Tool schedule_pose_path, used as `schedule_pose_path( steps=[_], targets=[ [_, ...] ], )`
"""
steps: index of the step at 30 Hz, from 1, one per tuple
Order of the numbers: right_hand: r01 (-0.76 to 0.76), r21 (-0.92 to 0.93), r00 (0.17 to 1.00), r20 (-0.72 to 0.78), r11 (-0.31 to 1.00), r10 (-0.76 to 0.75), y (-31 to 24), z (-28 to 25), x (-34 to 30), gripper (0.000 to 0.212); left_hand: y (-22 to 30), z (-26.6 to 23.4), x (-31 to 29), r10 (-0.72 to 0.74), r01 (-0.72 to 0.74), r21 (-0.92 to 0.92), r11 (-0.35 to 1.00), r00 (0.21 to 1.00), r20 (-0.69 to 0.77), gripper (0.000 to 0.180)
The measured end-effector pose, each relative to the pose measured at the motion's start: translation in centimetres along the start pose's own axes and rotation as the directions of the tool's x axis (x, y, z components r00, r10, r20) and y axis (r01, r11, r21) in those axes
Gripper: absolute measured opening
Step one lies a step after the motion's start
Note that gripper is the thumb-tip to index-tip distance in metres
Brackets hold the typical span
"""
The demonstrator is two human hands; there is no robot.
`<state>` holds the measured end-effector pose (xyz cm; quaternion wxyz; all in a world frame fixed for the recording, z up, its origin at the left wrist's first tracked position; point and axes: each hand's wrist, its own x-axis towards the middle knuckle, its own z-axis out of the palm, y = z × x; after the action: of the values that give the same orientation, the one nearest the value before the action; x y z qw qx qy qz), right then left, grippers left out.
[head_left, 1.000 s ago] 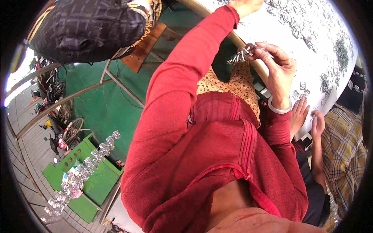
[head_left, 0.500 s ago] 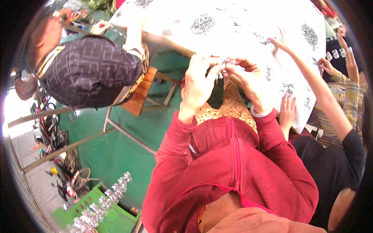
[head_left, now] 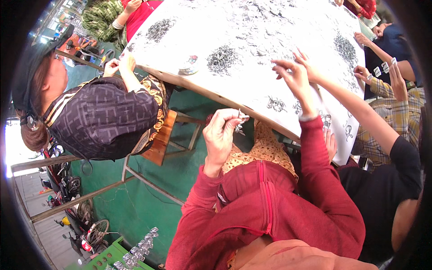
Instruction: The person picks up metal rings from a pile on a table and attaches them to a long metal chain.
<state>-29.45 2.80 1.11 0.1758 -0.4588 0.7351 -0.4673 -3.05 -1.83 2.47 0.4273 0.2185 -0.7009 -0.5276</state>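
Note:
My left hand (head_left: 219, 139) is held in front of my lap, thumb and fingers pinching small shiny metal pieces (head_left: 242, 119) that look linked and hang down a little. Their exact kind is too small to make out. My right hand (head_left: 294, 85) is stretched out over the white table (head_left: 245, 92), apart from the left, with its fingers extended and nothing visible in them. It is beside a co-worker's hand (head_left: 308, 68), which overlaps it in the picture. Nearest below it on the table lies a small heap of dark curved pieces (head_left: 276, 104).
Larger heaps of curved pieces (head_left: 222, 60) and scattered flat pieces (head_left: 265, 38) cover the table. A round container (head_left: 189, 65) stands near its edge. A person in a dark patterned top (head_left: 103, 117) sits left on a wooden stool (head_left: 160, 141). Shiny strung pieces (head_left: 139, 252) hang lower left.
My hands were together at the metal pieces; now the right has let go and reached forward over the table. The left keeps the pieces, slightly lower. The person at left has leaned back.

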Motion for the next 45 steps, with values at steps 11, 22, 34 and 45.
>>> schedule_pose_path(
  steps=[11, 22, 34, 45],
  targets=[
    [0.229, -0.693, 0.939, -0.026, 0.683, -0.342, 12.1, 0.9, 5.9, 0.032, -0.3, 0.2, -1.4, 0.03, -0.031, 0.021, 0.999, 0.998, 0.053, 0.008],
    [-0.225, 0.637, 0.973, 0.181, 0.737, 0.141, -5.5, 3.4, -7.2, 0.033, -1.7, 0.7, -1.0, 0.021, -0.022, 0.011, 1.0, 0.996, 0.088, 0.012],
    [-0.044, 0.76, 0.998, 0.056, 0.648, 0.002, -5.5, 4.6, -10.2, 0.024, -0.9, 1.2, -0.5, 0.13, -0.186, 0.342, 0.921, 0.975, 0.181, 0.01],
    [-0.263, 0.734, 0.964, 0.216, 0.626, 0.152, -5.8, 4.8, -9.8, 0.016, -10.1, 2.6, 10.3, -0.034, 0.005, 0.49, 0.872, 0.998, 0.05, 0.01]
  ],
)
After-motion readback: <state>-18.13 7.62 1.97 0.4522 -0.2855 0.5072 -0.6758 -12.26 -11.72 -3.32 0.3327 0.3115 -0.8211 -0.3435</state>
